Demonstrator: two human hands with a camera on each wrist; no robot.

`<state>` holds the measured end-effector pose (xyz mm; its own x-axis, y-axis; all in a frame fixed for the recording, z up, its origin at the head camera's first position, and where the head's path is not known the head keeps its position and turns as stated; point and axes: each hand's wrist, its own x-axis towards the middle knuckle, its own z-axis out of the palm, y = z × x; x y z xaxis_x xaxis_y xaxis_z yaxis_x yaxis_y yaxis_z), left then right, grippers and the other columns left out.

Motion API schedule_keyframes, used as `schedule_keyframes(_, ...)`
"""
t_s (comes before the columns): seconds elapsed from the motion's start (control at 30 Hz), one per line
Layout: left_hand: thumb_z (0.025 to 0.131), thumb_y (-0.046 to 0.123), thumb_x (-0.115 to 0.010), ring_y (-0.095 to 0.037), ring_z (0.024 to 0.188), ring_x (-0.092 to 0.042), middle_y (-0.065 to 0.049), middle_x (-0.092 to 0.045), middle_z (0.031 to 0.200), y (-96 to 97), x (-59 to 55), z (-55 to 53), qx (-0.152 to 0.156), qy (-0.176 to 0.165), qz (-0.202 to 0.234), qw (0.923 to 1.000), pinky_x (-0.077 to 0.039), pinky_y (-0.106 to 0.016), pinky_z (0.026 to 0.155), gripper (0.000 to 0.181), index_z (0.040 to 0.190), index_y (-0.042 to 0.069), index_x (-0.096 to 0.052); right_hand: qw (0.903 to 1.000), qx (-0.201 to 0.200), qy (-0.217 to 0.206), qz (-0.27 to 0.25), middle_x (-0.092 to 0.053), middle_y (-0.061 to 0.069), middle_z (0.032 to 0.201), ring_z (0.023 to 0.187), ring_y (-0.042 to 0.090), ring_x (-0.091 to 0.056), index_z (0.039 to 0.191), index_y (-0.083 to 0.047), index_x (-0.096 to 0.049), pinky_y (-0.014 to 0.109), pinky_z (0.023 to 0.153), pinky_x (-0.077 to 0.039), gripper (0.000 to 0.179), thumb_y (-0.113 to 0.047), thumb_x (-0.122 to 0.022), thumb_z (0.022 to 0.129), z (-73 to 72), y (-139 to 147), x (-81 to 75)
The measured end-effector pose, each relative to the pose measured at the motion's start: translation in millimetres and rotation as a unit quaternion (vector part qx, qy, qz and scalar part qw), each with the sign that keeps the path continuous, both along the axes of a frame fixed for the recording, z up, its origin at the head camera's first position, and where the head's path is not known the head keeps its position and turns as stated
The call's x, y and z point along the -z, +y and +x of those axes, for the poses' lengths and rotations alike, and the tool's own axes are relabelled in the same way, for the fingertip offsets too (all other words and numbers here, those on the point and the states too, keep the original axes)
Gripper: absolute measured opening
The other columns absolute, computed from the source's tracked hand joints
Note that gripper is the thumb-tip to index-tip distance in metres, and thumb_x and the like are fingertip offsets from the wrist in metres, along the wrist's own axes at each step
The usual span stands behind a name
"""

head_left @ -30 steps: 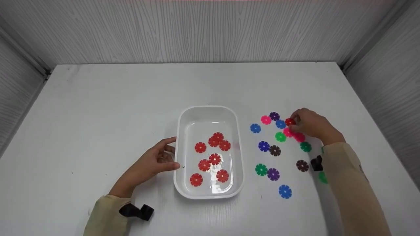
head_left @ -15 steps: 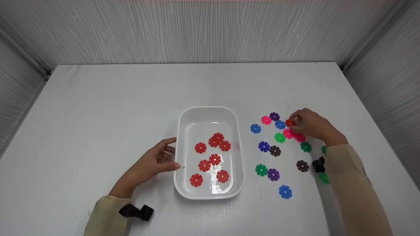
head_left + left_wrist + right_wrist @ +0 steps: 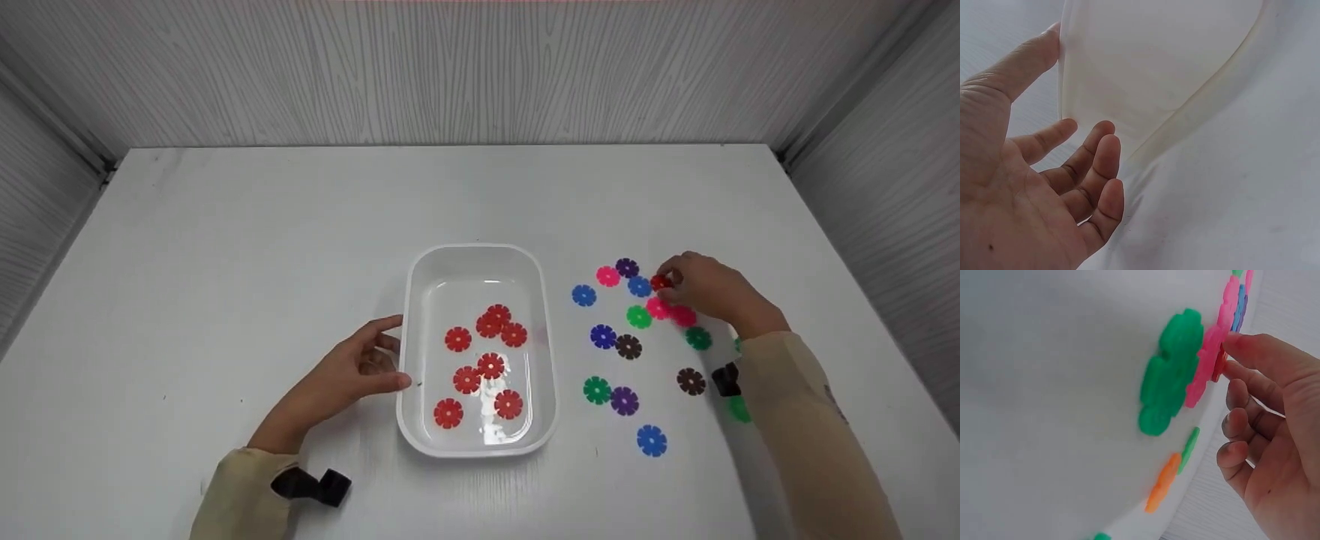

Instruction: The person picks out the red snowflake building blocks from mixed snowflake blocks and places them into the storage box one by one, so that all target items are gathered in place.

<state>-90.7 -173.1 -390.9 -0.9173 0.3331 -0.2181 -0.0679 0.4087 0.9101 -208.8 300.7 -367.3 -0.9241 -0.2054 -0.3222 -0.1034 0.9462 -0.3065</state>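
My right hand [image 3: 709, 289] pinches a red notched plastic disc [image 3: 660, 283] between thumb and index finger, low over the other discs. In the right wrist view, the red disc [image 3: 1219, 365] shows as a thin edge at the fingertips, beside pink discs [image 3: 1207, 363]. A white rectangular tray [image 3: 551, 360] stands left of the loose discs, with several red discs [image 3: 458, 339] lying flat on its floor. Against the tray's left side rests my left hand [image 3: 352, 371], thumb at the rim. Its fingers look relaxed along the outer wall [image 3: 1129, 67] in the left wrist view.
Loose discs in blue [image 3: 652, 440], purple [image 3: 625, 401], brown [image 3: 691, 382], green [image 3: 699, 338] and pink [image 3: 608, 276] lie right of the tray. An orange disc [image 3: 1162, 482] shows in the right wrist view. A grey panel [image 3: 450, 75] closes the table's far edge.
The right hand has shifted slightly left with the red disc, and the blue and light green discs near it have moved slightly. The left hand and tray have stayed in place.
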Motion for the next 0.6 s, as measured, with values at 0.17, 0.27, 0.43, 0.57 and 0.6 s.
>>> schedule_keyframes(0.17,0.080,0.029,-0.077,-0.022,0.097,-0.055,-0.011,-0.056,0.119,0.5,2.0,-1.2,-0.001,-0.001,-0.002,1.0000,-0.048,-0.031,0.085,0.076,0.145,0.018,-0.039,0.9999,0.008,-0.012,0.001,-0.055,0.023,0.117,0.103,0.037,-0.056,0.125,0.001,-0.053,0.055,0.091,-0.049,0.047,-0.024,-0.069,0.088,-1.5,1,1.4)
schedule_keyframes(0.27,0.080,0.029,-0.077,-0.022,0.098,-0.055,-0.011,-0.056,0.120,0.8,2.5,-1.7,0.002,0.001,-0.002,1.0000,-0.048,-0.031,0.085,0.076,0.145,0.018,-0.039,0.9994,0.018,-0.023,-0.016,-0.054,0.024,0.121,0.107,0.038,-0.054,0.126,0.002,-0.051,0.056,0.094,-0.048,0.051,-0.027,-0.069,0.088,-1.4,5,2.4)
schedule_keyframes(0.43,0.080,0.029,-0.077,-0.021,0.098,-0.054,-0.011,-0.056,0.120,0.3,2.4,-1.8,0.004,0.002,0.000,1.0000,-0.048,-0.031,0.085,0.075,0.145,0.018,-0.040,0.9991,0.025,-0.017,-0.030,-0.050,0.025,0.125,0.114,0.041,-0.050,0.130,0.001,-0.049,0.058,0.096,-0.045,0.057,-0.033,-0.068,0.089,0.2,11,2.9)
schedule_keyframes(0.57,0.081,0.027,-0.077,-0.021,0.098,-0.055,-0.011,-0.056,0.120,-1.1,3.1,-2.1,0.004,0.002,0.007,1.0000,-0.049,-0.030,0.085,0.076,0.145,0.017,-0.039,0.9997,0.016,-0.003,-0.016,-0.050,0.025,0.125,0.115,0.043,-0.049,0.130,-0.001,-0.052,0.061,0.095,-0.044,0.056,-0.035,-0.068,0.089,1.9,13,2.2)
schedule_keyframes(0.6,0.081,0.026,-0.076,-0.021,0.097,-0.056,-0.011,-0.056,0.119,-1.3,3.3,-2.3,0.005,0.003,0.008,1.0000,-0.049,-0.030,0.085,0.076,0.146,0.016,-0.039,0.9998,0.014,0.000,-0.013,-0.050,0.025,0.124,0.115,0.043,-0.049,0.129,-0.001,-0.053,0.061,0.095,-0.044,0.055,-0.034,-0.068,0.089,2.3,13,2.0)
